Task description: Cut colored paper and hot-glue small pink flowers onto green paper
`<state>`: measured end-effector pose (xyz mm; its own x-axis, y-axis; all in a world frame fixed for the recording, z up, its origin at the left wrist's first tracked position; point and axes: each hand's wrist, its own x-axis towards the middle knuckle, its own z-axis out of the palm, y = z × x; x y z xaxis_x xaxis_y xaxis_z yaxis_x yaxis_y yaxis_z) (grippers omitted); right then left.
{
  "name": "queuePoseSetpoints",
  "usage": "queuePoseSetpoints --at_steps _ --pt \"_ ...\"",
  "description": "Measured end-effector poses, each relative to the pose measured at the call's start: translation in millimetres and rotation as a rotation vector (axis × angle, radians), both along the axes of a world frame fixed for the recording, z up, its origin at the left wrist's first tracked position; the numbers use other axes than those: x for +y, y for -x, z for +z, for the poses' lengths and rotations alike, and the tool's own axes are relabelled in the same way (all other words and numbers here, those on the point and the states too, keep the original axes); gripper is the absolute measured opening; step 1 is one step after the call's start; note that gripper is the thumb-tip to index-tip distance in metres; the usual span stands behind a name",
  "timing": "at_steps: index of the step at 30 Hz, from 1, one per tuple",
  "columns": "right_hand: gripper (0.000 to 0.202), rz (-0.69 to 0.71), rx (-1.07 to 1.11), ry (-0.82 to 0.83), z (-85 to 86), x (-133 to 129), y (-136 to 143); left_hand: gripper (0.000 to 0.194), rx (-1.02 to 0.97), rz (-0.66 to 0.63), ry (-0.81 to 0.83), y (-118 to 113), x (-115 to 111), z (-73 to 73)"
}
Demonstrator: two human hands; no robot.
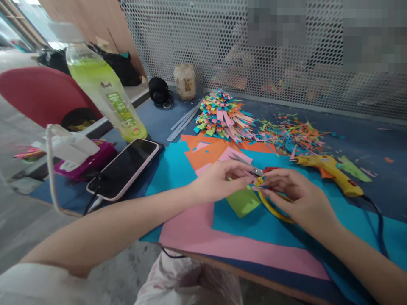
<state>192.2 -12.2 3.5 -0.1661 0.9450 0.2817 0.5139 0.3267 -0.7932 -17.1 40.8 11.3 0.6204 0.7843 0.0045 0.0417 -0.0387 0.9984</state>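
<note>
Both my hands meet over the coloured paper at the middle of the table. My left hand point(219, 180) is closed, thumb and fingers pinching a thin pink paper strip point(248, 174). My right hand point(294, 192) is closed around the handle side of a pair of scissors point(275, 210) with yellow and red grips, its fingertips close to those of the left. The metal blades point up and left, passing behind my left fingers. How the right fingers sit in the handle is partly hidden. A green paper piece point(243, 199) lies just below the hands.
Blue sheets point(248, 226) and a pink sheet point(187, 224) cover the table front. Behind stand a fringed paper cone point(222, 116) and paper shreds point(292, 135). A yellow glue gun point(330, 169) lies right; a phone point(124, 169) and tilted-looking bottle point(108, 89) are left.
</note>
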Motion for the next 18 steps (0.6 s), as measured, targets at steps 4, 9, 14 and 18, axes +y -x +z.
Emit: queuePoseSetpoints --at_steps 4,9,14,18 --pt "0.024 0.137 -0.396 -0.451 1.7 -3.7 -9.1 0.03 -0.046 0.037 0.077 -1.9 2.5 -4.8" --pt "0.042 0.406 -0.55 -0.697 1.6 -6.9 -18.8 0.04 -0.034 -0.114 0.298 -2.3 2.8 -2.3" --pt "0.045 0.409 -0.575 -0.724 2.5 -8.8 -16.3 0.04 -0.056 -0.158 0.36 -1.8 0.5 2.1" --pt "0.041 0.42 -0.566 -0.748 4.5 -10.3 -13.0 0.041 -0.079 -0.158 0.335 -1.6 0.1 -0.7"
